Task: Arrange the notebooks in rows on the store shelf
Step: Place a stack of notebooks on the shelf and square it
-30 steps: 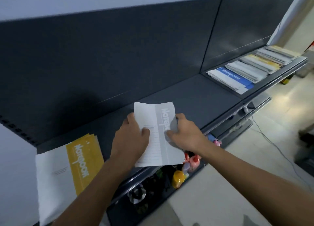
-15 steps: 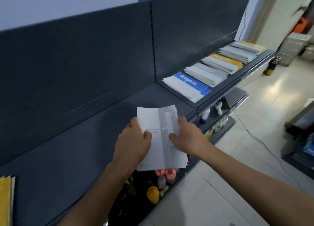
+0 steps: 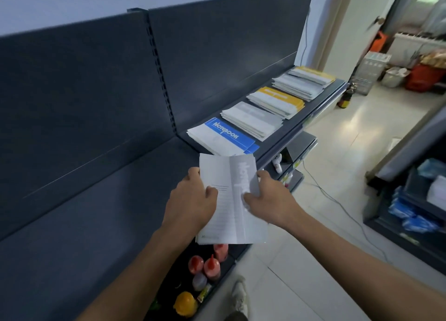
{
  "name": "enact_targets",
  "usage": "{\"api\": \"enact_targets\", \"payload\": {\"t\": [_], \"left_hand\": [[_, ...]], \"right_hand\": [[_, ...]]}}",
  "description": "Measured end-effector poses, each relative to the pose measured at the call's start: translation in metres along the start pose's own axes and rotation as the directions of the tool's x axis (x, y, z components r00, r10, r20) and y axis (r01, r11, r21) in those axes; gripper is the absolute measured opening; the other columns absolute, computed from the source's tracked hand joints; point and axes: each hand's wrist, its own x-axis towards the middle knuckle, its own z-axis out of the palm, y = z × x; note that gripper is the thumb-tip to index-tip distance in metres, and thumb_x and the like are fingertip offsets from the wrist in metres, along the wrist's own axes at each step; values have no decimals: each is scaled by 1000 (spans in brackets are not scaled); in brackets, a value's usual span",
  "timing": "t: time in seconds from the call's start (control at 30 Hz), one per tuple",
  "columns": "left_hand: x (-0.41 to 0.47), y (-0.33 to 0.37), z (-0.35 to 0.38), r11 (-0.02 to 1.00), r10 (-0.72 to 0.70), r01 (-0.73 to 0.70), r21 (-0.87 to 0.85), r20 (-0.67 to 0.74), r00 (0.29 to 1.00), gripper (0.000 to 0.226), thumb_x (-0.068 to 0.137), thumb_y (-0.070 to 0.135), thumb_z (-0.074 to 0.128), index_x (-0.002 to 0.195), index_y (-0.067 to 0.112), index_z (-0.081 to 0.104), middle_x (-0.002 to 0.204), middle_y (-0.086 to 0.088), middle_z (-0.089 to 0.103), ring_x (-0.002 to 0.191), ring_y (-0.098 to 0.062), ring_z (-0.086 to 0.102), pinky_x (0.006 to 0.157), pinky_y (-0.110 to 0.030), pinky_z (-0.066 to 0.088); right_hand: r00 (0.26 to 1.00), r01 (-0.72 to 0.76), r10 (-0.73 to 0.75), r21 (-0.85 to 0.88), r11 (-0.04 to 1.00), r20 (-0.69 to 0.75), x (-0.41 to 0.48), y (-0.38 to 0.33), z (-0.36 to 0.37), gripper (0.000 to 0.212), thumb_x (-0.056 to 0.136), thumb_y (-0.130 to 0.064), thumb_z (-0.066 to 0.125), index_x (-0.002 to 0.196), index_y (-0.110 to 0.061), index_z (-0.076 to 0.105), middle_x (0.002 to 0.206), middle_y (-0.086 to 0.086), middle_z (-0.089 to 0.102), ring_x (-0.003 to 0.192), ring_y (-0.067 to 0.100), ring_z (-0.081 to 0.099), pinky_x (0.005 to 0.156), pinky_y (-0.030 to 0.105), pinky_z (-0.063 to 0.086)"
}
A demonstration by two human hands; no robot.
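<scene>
- The left hand (image 3: 190, 202) and right hand (image 3: 268, 200) each pinch a side edge of the grey notebooks (image 3: 229, 214), thumbs on the top cover, over the front edge of the shelf (image 3: 96, 212).
- The notebooks are thin, flat rectangles of smooth pale paper with a darker grey band.
- The shelf is dark matte metal.
- At 1 o'clock, the blue notebooks (image 3: 224, 137) begin a row of flat stacks.
</scene>
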Motion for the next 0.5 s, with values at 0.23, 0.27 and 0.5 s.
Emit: {"api": "enact_targets", "payload": {"t": [0.23, 0.27, 0.5], "left_hand": [[73, 35, 29, 1000, 10, -10, -19, 5, 1000, 43, 92, 40, 45, 131, 25, 37, 116, -2, 59, 90, -23, 55, 73, -39, 50], [85, 40, 33, 1000, 15, -15, -20, -4, 1000, 44, 92, 40, 45, 132, 24, 37, 116, -2, 59, 89, -23, 54, 72, -39, 49], [162, 76, 61, 996, 71, -72, -45, -26, 997, 43, 95, 36, 45, 134, 20, 36, 118, -4, 61, 91, -20, 52, 73, -35, 45]], "right_hand": [[999, -44, 44, 10, 999, -31, 68, 24, -30, 42, 89, -38, 60, 120, -15, 43, 103, 4, 65, 87, 24, 62, 73, 36, 53], [999, -43, 44, 16, 999, -31, 79, 26, -35, 43, 89, -38, 59, 122, -16, 43, 103, 3, 66, 87, 24, 63, 74, 37, 54], [997, -32, 32, 11, 999, -65, 153, 48, -68, 46, 90, -41, 58, 126, -17, 43, 99, 0, 64, 81, 19, 62, 68, 36, 55]]}}
